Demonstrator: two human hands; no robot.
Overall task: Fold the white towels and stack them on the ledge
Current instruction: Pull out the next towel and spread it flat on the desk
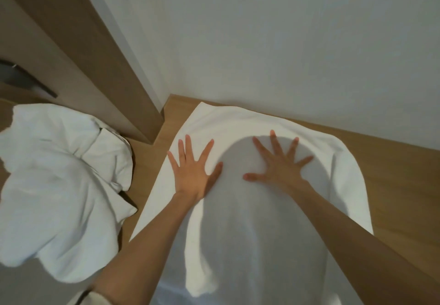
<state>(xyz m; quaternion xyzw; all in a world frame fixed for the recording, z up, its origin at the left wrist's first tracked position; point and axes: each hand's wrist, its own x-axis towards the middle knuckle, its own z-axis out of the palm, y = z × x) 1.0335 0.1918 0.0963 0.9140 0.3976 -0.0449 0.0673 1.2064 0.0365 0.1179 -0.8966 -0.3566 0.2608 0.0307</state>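
The white towel (238, 123) lies spread flat on the wooden ledge (392, 173), its far edge just beside the wall (262, 42). Your hands, the left hand (192, 173) and the right hand (278, 169), both press on it palm-down, fingers straight and splayed, grasping nothing. A crumpled pile of white towels (59, 173) lies to the left, apart from the flat one, near the wooden door frame (95, 54)

Ahead of you stands a plain white painted wall (273, 30). To your left, a tall light-brown wooden door frame (95, 61) slants up beside it, meeting it along one edge. Farther left, a dark flat metal handle (31, 80) shows against a dull brown wooden door panel (14, 30).
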